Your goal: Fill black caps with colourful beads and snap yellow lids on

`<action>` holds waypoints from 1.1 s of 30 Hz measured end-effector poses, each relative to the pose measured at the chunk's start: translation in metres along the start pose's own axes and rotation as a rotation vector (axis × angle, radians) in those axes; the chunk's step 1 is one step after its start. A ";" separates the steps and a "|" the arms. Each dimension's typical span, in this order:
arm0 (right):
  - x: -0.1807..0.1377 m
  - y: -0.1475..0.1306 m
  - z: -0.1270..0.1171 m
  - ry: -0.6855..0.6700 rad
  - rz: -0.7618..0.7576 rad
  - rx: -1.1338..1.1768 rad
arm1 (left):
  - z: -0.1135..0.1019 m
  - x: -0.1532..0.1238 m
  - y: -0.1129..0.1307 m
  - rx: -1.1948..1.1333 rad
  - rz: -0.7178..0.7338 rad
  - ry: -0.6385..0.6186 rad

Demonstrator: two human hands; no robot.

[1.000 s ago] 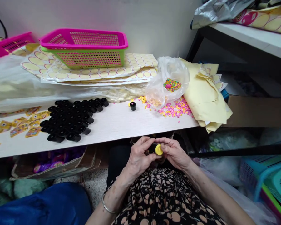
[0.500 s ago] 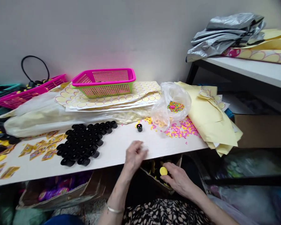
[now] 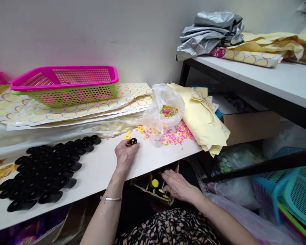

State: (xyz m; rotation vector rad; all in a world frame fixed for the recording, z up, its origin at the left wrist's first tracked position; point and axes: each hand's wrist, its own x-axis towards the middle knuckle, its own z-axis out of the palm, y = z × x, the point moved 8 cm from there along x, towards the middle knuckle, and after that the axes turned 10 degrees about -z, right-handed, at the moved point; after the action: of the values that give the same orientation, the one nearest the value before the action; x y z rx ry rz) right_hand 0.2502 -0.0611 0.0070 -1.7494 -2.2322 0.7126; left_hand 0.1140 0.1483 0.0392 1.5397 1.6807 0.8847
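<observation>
On the white table point(image 3: 145, 158), my left hand point(image 3: 124, 154) grips a small black round cup point(image 3: 133, 141) between thumb and fingers. A few tiny coloured beads show inside its opening. Below the table edge, my right hand point(image 3: 178, 184) reaches over a cardboard box point(image 3: 172, 200) with its fingers loosely bent and apart. I see nothing held in it, though its fingertips are partly hidden. Black pieces with yellow ends lie in the box, one showing a round yellow cap point(image 3: 155, 183). Many matching black cups point(image 3: 46, 168) stand grouped at the left.
Pink and yellow beads point(image 3: 177, 134) are scattered beside a clear plastic bag point(image 3: 165, 98) of multicoloured beads. Behind are a pink and green basket point(image 3: 73, 92) and printed sheets point(image 3: 132, 93). Yellow paper point(image 3: 201, 119) hangs over the edge. A shelf point(image 3: 270, 78) stands at right.
My left hand has moved forward onto the black cup and taken hold of it. The yellow-capped piece has left my right hand, which now dips at the box. The view has turned right.
</observation>
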 end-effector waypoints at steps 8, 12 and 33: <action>0.035 -0.008 -0.103 0.479 -0.198 0.379 | 0.013 -0.053 0.001 -0.031 0.121 -0.134; 0.119 -0.017 -0.100 0.419 -0.305 0.212 | 0.009 -0.056 0.002 -0.059 0.155 -0.102; 0.156 -0.039 -0.117 0.196 -0.364 -0.170 | 0.013 -0.059 -0.003 -0.133 0.173 -0.196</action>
State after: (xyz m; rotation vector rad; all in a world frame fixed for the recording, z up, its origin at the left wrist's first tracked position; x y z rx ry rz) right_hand 0.2279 0.1090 0.1073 -1.3488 -2.4316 0.2688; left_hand 0.1278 0.0893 0.0319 1.6416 1.3403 0.8836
